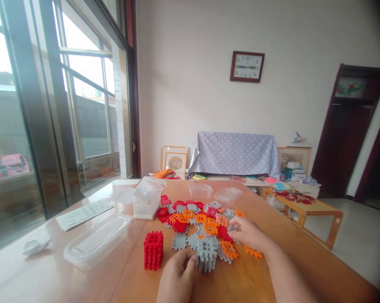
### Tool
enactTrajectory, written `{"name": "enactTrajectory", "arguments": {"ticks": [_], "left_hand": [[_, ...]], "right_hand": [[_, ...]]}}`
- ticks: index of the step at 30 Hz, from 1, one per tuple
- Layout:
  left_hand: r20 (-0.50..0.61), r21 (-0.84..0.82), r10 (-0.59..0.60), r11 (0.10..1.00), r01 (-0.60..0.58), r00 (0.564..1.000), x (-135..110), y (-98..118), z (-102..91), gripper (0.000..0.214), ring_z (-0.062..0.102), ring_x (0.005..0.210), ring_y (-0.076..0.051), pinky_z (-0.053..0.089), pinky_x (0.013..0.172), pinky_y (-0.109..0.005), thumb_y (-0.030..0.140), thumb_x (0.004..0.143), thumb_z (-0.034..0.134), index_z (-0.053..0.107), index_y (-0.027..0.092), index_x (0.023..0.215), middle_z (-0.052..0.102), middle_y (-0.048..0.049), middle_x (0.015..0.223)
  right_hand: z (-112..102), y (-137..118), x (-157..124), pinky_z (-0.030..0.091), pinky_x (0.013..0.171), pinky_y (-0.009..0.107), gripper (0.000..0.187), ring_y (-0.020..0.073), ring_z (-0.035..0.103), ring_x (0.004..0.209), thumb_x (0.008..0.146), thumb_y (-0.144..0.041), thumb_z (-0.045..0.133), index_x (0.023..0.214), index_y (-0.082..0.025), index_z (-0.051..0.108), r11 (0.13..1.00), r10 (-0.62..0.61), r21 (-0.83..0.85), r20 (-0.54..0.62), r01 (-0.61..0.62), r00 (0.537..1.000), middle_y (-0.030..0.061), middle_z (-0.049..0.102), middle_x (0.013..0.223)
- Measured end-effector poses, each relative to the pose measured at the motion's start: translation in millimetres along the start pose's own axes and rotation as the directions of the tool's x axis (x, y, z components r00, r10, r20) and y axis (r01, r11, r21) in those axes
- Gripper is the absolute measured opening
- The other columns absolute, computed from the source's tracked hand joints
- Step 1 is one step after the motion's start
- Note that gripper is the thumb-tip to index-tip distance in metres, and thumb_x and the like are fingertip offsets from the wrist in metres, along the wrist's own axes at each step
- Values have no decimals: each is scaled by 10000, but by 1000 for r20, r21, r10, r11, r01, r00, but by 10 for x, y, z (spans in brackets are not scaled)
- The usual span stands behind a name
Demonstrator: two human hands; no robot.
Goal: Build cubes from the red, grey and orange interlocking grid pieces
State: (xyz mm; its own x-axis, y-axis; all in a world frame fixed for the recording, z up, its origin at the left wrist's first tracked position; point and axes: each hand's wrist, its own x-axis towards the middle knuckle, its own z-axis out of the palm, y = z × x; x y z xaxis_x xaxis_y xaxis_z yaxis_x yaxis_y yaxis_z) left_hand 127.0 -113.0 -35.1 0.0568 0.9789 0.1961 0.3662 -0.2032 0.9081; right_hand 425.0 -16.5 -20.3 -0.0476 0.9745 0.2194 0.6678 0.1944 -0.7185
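My left hand [177, 275] is at the front of the table, fingers curled and thumb brought towards them. Its fingertips come up to the left side of a neat upright stack of grey interlocking plastic tiles [207, 253]; what they grip, if anything, is hidden. My right hand [248, 231] pinches a grey interlocking tile [230, 227] at the right edge of the loose pile. Red tiles [180, 227], orange tiles [211, 227] and grey tiles lie scattered across that pile. Left of my left hand stands a stack of red tiles [153, 251].
Clear plastic lids [97, 242] and a white container [146, 209] lie left on the wooden table [127, 269], near a printed paper [84, 213] and a crumpled wrapper [35, 247]. Two clear tubs [200, 192] [228, 194] stand at the back. A low wooden stand [322, 214] is to the right.
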Motion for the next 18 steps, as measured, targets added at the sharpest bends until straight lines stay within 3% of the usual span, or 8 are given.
{"name": "enactTrajectory", "arguments": {"ticks": [3,5,11,15,18], "left_hand": [[-7,-10,6,1000,-6,1000,5,-45,18,311,581,706,-171,398,650,-226,446,918,493,611,193,782,653,0,738],[-14,-8,9,1000,-9,1000,3,-58,26,300,579,708,-170,395,649,-224,432,918,496,611,193,779,646,2,731],[-15,7,5,1000,-5,1000,-22,-23,20,280,557,701,-160,367,632,-223,410,917,504,612,191,779,640,11,729],[-30,8,12,1000,-11,999,-35,-4,11,289,543,693,-159,362,630,-227,407,918,504,599,186,756,618,12,710],[-39,-1,14,1000,-14,999,-43,12,-3,286,547,702,-164,366,638,-229,405,919,498,594,188,758,621,6,720]], "right_hand": [[-12,-334,-68,473,928,349,353,241,624,1034,759,-303,682,1105,-244,718,972,-115,212,32,106,993,51,704,1078],[-8,-581,-137,492,919,349,398,252,621,1071,791,-306,656,1180,-235,704,947,-191,275,74,164,979,67,688,1134],[137,-1103,-361,500,924,338,445,245,627,1072,785,-219,653,1224,-269,706,911,-408,149,178,386,895,60,677,1202],[252,-1218,-441,452,1028,388,474,263,612,1108,745,-199,676,1208,-290,716,897,-442,70,197,437,875,55,701,1167],[248,-1217,-471,408,1089,438,490,290,583,1172,736,-229,693,1222,-297,710,904,-427,83,164,418,889,62,686,1231]]}}
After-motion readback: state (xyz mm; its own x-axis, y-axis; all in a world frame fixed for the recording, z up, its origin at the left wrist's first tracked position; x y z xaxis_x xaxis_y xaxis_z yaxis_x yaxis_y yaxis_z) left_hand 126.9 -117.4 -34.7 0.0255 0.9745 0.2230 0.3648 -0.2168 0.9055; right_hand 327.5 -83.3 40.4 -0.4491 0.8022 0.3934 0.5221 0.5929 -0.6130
